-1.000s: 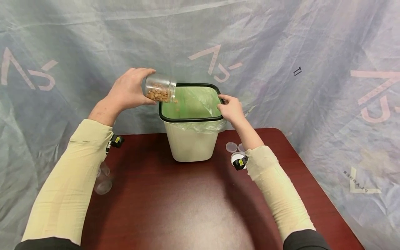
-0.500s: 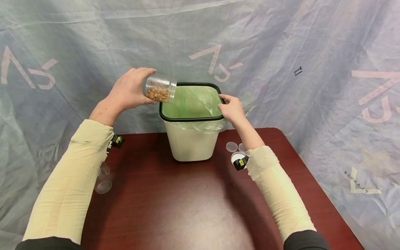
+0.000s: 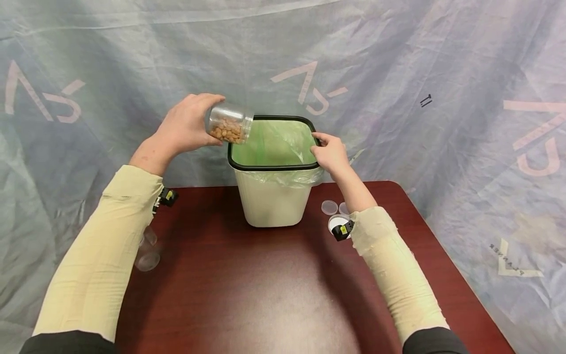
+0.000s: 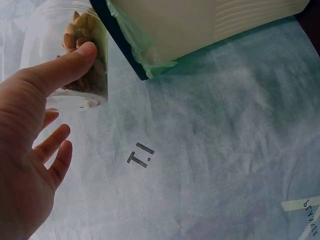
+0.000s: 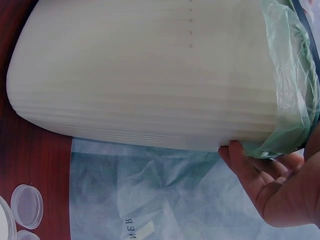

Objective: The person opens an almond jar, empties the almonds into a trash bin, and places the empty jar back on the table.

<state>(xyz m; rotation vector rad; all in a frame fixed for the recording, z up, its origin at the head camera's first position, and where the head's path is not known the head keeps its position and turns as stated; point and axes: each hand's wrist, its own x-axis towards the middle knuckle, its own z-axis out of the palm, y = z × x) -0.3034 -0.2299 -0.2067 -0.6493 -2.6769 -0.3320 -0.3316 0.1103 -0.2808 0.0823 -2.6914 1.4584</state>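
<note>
My left hand [image 3: 183,123] grips a clear plastic jar [image 3: 230,115], thumb on one side and fingers on the other. The jar lies tilted on its side, its lidless mouth turned right over the left part of the trash bin's rim. Brown nuts [image 4: 82,30] are heaped along its lower side. The cream trash bin [image 3: 274,201] stands upright on the table, with a black rim and a green liner bag [image 3: 283,140] folded over it. My right hand [image 3: 331,152] holds the bin's right rim. Its fingers reach down the outer wall in the right wrist view.
Several clear round lids [image 3: 329,207] and a white-filled one [image 3: 338,225] lie right of the bin, partly behind my right wrist. Clear empty containers [image 3: 148,260] stand at the left, partly hidden by my left sleeve. A grey curtain [image 3: 380,98] hangs behind the red-brown table [image 3: 247,295].
One second ago a few nuts were dropping from the jar's mouth into the bin; none show falling now. The jar is tipped slightly further. My right hand keeps its place on the rim.
</note>
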